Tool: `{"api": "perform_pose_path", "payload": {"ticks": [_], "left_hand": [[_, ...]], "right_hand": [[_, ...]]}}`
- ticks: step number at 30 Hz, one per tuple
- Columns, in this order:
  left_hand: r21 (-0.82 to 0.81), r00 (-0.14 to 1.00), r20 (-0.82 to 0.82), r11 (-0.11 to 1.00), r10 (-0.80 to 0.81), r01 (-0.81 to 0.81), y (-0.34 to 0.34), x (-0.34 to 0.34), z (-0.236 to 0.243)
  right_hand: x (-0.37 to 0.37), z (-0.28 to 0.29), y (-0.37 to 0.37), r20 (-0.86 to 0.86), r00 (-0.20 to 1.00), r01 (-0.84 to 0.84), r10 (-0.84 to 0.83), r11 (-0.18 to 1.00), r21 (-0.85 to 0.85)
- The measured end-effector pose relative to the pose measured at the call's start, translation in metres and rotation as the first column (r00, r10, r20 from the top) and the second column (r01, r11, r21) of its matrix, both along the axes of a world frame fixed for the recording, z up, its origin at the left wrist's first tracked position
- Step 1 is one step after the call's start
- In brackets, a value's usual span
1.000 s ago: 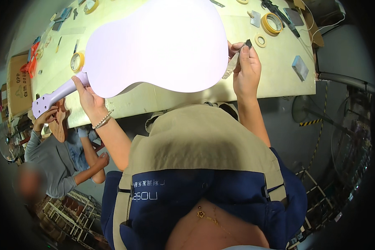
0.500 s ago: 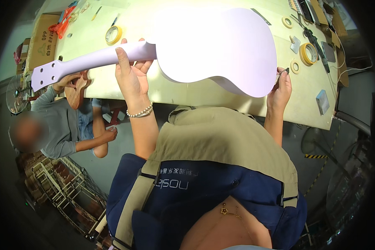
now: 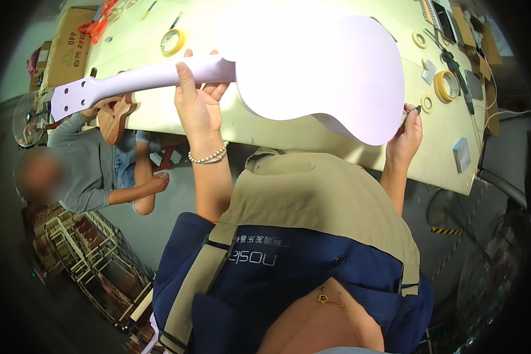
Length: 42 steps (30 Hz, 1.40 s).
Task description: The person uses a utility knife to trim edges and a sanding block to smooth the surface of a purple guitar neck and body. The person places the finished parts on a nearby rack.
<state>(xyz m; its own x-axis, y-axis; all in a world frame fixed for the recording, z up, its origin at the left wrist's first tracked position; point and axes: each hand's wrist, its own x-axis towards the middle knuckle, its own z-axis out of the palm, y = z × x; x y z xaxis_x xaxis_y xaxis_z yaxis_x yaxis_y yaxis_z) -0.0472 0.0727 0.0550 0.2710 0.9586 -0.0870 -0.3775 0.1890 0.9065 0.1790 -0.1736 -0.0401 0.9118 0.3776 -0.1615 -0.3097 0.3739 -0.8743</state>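
Observation:
A pale lilac ukulele (image 3: 371, 88) without strings hangs over the table, its plain back up and much of it washed out by bright light. My left hand (image 3: 199, 112) is wrapped round its neck near the heel, thumb on top and fingers beneath. The headstock, with several holes, points to the left. At the body's right end is my right hand (image 3: 405, 141), its thumb and fingers pinching a small dark object (image 3: 418, 110) whose kind I cannot make out. Part of the right fingers is hidden behind the body's edge.
Rolls of yellow tape (image 3: 172, 42) and wide tape (image 3: 446, 86) lie on the pale table (image 3: 259, 131). A blue-grey block (image 3: 461, 155) sits near its right corner. At left, a seated person (image 3: 91, 159) holds a brown wooden piece (image 3: 113, 121). A cardboard box (image 3: 71, 50) stands beyond.
The whole view has shifted right and turned slightly clockwise. Both hands keep their places on the ukulele and the small dark object.

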Motion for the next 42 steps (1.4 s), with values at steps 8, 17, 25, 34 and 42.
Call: {"api": "perform_pose_path", "payload": {"ticks": [8, 17, 25, 34, 42], "left_hand": [[0.008, 0.996, 0.024, 0.997, -0.08, 0.08, -0.006, -0.004, 0.008], [0.291, 0.944, 0.258, 0.948, -0.206, 0.128, -0.009, 0.007, 0.022], [0.459, 0.982, 0.046, 0.877, -0.185, 0.143, -0.021, 0.019, 0.038], [0.504, 0.995, -0.078, 0.858, -0.064, 0.095, -0.035, 0.033, 0.059], [0.406, 0.997, 0.018, 0.912, -0.074, 0.061, -0.031, 0.034, 0.063]], "right_hand": [[0.003, -0.016, -0.005, -0.02, 0.999, 0.026, -0.026, 0.999, -0.033], [-0.01, -0.013, 0.001, -0.144, 0.989, -0.024, 0.023, 1.0, -0.002], [-0.013, -0.041, 0.001, -0.24, 0.971, -0.049, 0.014, 0.989, -0.14], [-0.031, -0.039, 0.004, -0.201, 0.979, -0.078, 0.045, 0.984, -0.16], [-0.04, -0.027, 0.009, -0.187, 0.981, -0.086, 0.05, 0.978, -0.189]]}}
